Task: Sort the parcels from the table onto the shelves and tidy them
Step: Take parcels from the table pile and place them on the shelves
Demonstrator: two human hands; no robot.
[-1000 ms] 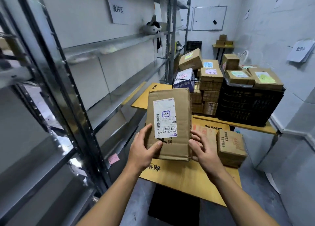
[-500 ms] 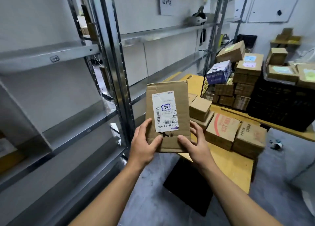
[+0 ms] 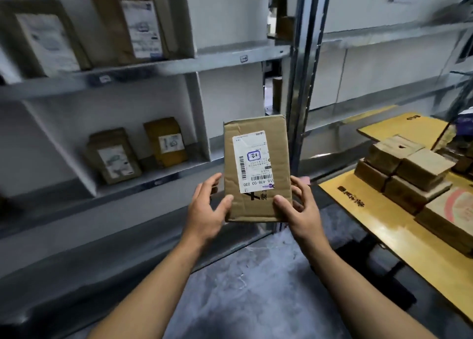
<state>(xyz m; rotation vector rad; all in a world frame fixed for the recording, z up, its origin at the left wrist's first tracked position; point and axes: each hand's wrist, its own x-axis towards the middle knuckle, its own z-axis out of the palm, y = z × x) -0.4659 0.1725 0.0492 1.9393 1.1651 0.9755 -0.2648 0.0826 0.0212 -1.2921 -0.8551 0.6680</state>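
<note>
1 parcel (image 3: 257, 169) in your L hand (image 3: 207, 210) & R hand (image 3: 303, 210), both gripping its bottom, 4 shelved parcels (image 3: 165, 145), held one flat brown, white label marked 22

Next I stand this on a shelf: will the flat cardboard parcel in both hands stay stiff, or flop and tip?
Probably stiff: the flat cardboard parcel stands straight, gripped only at its lower corners by the left hand and right hand. Likely light, given that hold. Thin, so it may tip unless leaned like the yellowish shelf parcel.
</note>
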